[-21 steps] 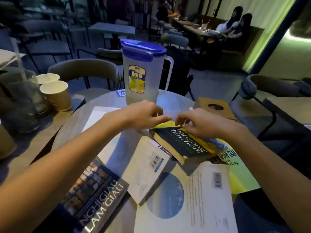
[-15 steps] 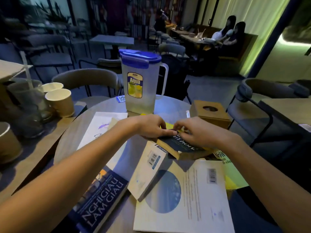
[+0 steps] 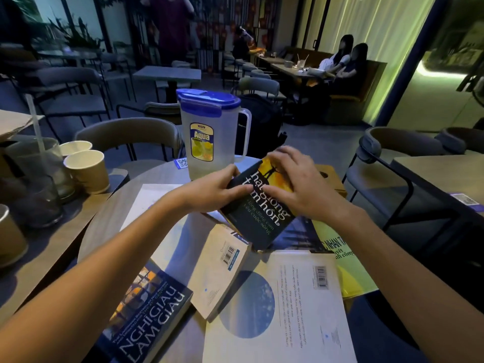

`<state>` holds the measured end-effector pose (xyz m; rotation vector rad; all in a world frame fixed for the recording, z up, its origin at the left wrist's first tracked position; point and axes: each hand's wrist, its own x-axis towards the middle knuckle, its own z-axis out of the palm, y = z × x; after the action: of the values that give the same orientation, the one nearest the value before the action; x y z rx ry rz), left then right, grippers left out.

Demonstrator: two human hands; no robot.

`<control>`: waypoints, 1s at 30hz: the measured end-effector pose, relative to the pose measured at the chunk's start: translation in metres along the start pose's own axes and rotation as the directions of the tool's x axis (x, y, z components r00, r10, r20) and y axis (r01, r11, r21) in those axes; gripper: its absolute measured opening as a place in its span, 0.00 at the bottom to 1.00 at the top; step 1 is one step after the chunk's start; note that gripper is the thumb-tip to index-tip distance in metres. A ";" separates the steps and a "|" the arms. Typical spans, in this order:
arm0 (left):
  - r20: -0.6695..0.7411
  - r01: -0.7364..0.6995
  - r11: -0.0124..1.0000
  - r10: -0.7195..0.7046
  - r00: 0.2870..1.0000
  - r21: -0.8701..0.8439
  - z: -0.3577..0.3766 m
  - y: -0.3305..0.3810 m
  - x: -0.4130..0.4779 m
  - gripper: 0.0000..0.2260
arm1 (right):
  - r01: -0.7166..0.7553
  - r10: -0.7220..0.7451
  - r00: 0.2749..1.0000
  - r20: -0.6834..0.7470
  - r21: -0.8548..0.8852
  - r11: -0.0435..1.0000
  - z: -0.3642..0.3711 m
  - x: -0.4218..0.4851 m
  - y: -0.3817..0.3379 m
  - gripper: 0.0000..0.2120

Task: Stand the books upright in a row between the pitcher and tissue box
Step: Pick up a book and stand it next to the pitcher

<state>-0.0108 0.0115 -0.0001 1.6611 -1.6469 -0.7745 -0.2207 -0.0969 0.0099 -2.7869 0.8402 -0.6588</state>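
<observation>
A dark book with an orange top (image 3: 258, 221) is raised off the round table (image 3: 110, 213), its cover tilted toward me. My left hand (image 3: 217, 191) grips its left edge and my right hand (image 3: 293, 184) holds its top and front. Behind stands a clear pitcher with a blue lid (image 3: 207, 132). The brown tissue box (image 3: 331, 180) sits to the right, partly hidden by my right hand. Lying flat are a blue "Nghĩ giàu làm giàu" book (image 3: 146, 313), a small white book (image 3: 220, 271), a large white book (image 3: 280, 307) and a yellow-green book (image 3: 340, 255).
Paper cups (image 3: 87, 170) and a glass with a straw (image 3: 34, 174) stand on the adjoining table at left. A white sheet (image 3: 149, 203) lies under my left arm. Chairs (image 3: 128, 136) ring the table; a dark chair (image 3: 387, 163) stands right. People sit far back.
The dark book lay flat under both hands; now both hands have lifted and tipped it up, cover facing me, closer to the pitcher and tissue box.
</observation>
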 end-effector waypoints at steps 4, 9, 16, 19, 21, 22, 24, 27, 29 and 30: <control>-0.073 -0.077 0.970 0.062 0.995 -0.232 -0.004 -0.001 -0.001 0.09 | -0.098 0.112 0.977 -0.179 0.084 0.992 -0.014 0.020 0.000 0.37; -0.190 -0.106 0.966 0.062 0.980 -0.234 -0.004 -0.003 0.012 0.10 | -0.197 0.236 0.945 -0.226 0.184 0.963 -0.017 0.039 0.006 0.35; -0.218 0.045 0.900 -0.153 0.964 -0.434 -0.003 -0.015 0.022 0.06 | -0.442 0.521 0.852 0.050 0.600 0.667 0.015 0.033 0.012 0.30; -0.142 0.096 0.918 -0.162 0.977 -0.384 -0.006 -0.019 0.024 0.10 | -0.398 0.486 0.871 0.075 0.688 0.607 0.027 0.034 0.014 0.11; -0.141 0.090 0.942 -0.142 0.980 -0.323 -0.006 -0.020 0.027 0.09 | -0.393 0.477 0.877 0.053 0.649 0.652 0.027 0.035 0.013 0.11; -0.156 0.074 0.955 -0.123 0.980 -0.287 -0.006 -0.019 0.029 0.09 | -0.386 0.468 0.883 0.039 0.627 0.677 0.027 0.036 0.013 0.12; -0.228 0.029 0.977 -0.079 0.971 -0.211 -0.007 -0.018 0.032 0.10 | -0.363 0.447 0.895 0.004 0.588 0.722 0.026 0.037 0.012 0.10; -0.368 -0.041 0.991 -0.008 0.930 -0.126 -0.011 -0.016 0.039 0.08 | -0.316 0.423 0.903 -0.075 0.552 0.771 0.025 0.041 0.010 0.09; -0.433 -0.066 0.996 0.036 0.901 -0.056 -0.015 -0.015 0.043 0.08 | -0.275 0.407 0.902 -0.145 0.535 0.799 0.025 0.046 0.011 0.07; -0.462 -0.071 0.997 0.056 0.885 -0.016 -0.018 -0.014 0.045 0.08 | -0.254 0.392 0.902 -0.180 0.512 0.821 0.025 0.049 0.012 0.06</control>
<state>0.0132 -0.0326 0.0011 1.6058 -1.3322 -0.3304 -0.1789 -0.1336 0.0021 -2.0707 1.0108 -1.0442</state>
